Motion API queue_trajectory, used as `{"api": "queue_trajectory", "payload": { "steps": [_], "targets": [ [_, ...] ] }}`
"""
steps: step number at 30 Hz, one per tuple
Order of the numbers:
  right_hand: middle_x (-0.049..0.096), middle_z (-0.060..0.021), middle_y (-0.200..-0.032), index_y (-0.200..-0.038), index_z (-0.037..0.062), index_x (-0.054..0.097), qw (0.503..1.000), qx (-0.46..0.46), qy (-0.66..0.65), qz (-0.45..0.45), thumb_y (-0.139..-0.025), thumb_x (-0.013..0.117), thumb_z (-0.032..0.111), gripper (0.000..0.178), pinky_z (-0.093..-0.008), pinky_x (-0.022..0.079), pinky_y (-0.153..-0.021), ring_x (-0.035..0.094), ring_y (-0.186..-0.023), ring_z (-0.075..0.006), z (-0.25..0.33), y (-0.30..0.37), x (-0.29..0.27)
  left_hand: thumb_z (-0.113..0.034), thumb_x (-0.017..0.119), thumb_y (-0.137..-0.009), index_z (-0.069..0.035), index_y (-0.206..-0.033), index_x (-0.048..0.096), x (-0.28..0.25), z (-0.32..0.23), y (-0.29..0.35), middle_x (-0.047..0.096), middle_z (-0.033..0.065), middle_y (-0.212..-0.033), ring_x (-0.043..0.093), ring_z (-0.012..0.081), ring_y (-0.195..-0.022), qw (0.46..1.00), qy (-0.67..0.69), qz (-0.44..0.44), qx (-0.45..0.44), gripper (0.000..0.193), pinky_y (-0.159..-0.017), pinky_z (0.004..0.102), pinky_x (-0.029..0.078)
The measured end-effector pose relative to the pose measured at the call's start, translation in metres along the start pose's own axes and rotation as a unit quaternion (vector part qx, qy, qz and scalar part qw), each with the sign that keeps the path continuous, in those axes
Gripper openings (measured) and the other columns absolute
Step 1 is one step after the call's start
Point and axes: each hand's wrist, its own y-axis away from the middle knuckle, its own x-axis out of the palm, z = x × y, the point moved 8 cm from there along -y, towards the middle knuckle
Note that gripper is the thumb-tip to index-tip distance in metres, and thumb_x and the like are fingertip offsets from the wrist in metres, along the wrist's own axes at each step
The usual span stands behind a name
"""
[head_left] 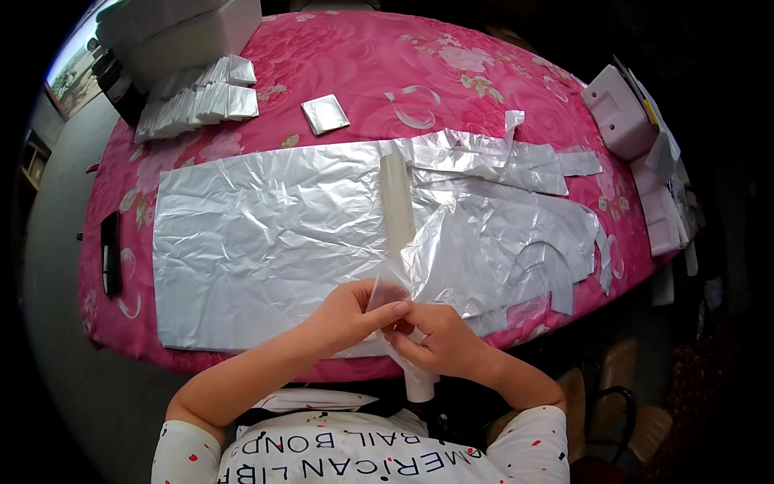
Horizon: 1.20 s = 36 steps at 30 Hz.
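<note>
My left hand and my right hand meet near the front edge of the table, fingers closed on a thin translucent plastic film. Under the film and my hands lies a long pale tube, running from mid-table to past the near edge. It rests across a wide layer of shiny whitish plastic sheeting. On the tube's right, the sheeting is crumpled and ends in loose, strap-like strips. My fingers hide where exactly the film is pinched.
A pink flowered cloth covers the table. Folded plastic packets are lined up before a white box at the far left. One packet lies apart. A black object sits left; pink containers stand right.
</note>
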Motion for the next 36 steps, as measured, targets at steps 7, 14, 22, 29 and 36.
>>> {"api": "queue_trajectory", "payload": {
  "steps": [7, 14, 22, 29, 36],
  "targets": [
    [0.065, -0.0084, -0.093, -0.117, 0.0031, 0.054, 0.997, -0.04, 0.073, -0.006, -0.079, 0.065, 0.013, 0.041, -0.031, 0.049, -0.069, 0.062, -0.078, -0.0223, 0.014, 0.027, 0.002, -0.007, 0.062, -0.08, -0.002, -0.085, 0.06, -0.169, 0.023, 0.077, 0.063, 0.0068, -0.079, 0.06, 0.0136, -0.07, 0.987, -0.055, -0.122, -0.093, 0.007, -0.066, 0.0249, 0.047],
    [0.063, -0.0098, -0.076, -0.091, 0.0009, 0.061, 0.942, 0.114, 0.289, -0.122, -0.074, 0.069, 0.037, 0.04, -0.0352, 0.048, -0.059, 0.061, -0.07, -0.0257, -0.026, 0.06, -0.013, 0.0, 0.059, -0.075, 0.001, -0.08, 0.058, -0.257, -0.007, 0.167, 0.06, 0.0018, -0.073, 0.057, 0.008, -0.065, 0.931, -0.189, -0.266, -0.164, 0.005, -0.059, 0.0233, 0.047],
    [0.065, -0.0093, -0.066, -0.082, 0.0018, 0.063, 0.94, 0.308, 0.148, 0.015, -0.072, 0.064, 0.054, 0.053, -0.0331, 0.05, -0.058, 0.064, -0.061, -0.0246, -0.062, 0.075, 0.026, 0.002, 0.065, -0.073, 0.002, -0.076, 0.059, -0.241, -0.036, 0.143, 0.061, 0.003, -0.068, 0.058, 0.0076, -0.065, 0.898, -0.334, -0.259, -0.124, 0.007, -0.059, 0.0224, 0.046],
    [0.065, -0.0087, -0.077, -0.09, 0.0026, 0.062, 0.922, 0.171, 0.318, -0.137, -0.071, 0.073, 0.038, 0.042, -0.0321, 0.049, -0.06, 0.063, -0.068, -0.0236, -0.018, 0.056, -0.016, 0.002, 0.073, -0.067, -0.002, -0.076, 0.06, -0.173, -0.046, 0.129, 0.061, 0.0018, -0.069, 0.058, 0.0071, -0.064, 0.97, -0.157, -0.178, -0.053, 0.017, -0.06, 0.0212, 0.048],
    [0.064, -0.0101, -0.081, -0.095, 0.0009, 0.061, 0.994, -0.055, 0.055, -0.079, -0.073, 0.073, 0.034, 0.042, -0.0318, 0.049, -0.062, 0.061, -0.071, -0.023, 0.062, -0.015, 0.005, -0.002, 0.078, -0.06, -0.004, -0.075, 0.054, -0.08, -0.069, 0.11, 0.059, 0.0012, -0.069, 0.056, 0.0087, -0.063, 0.94, -0.301, -0.121, 0.111, 0.028, -0.056, 0.0239, 0.047]
  ]
}}
